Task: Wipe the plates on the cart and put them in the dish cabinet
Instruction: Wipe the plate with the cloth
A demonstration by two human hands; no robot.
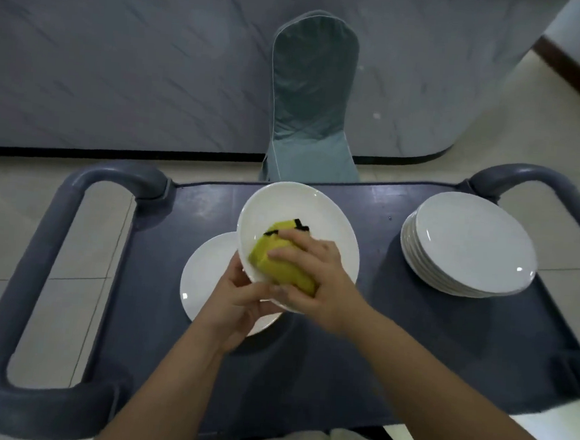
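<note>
One white plate is hanging tilted over the grey cart's surface, the left hand gripping its near rim. The right hand, fingers curled, is pressing a folded yellow cloth against the plate's face. A second plate is lying on the surface just beneath; a stack of plates, perhaps seven, is sitting well apart on the right.
</note>
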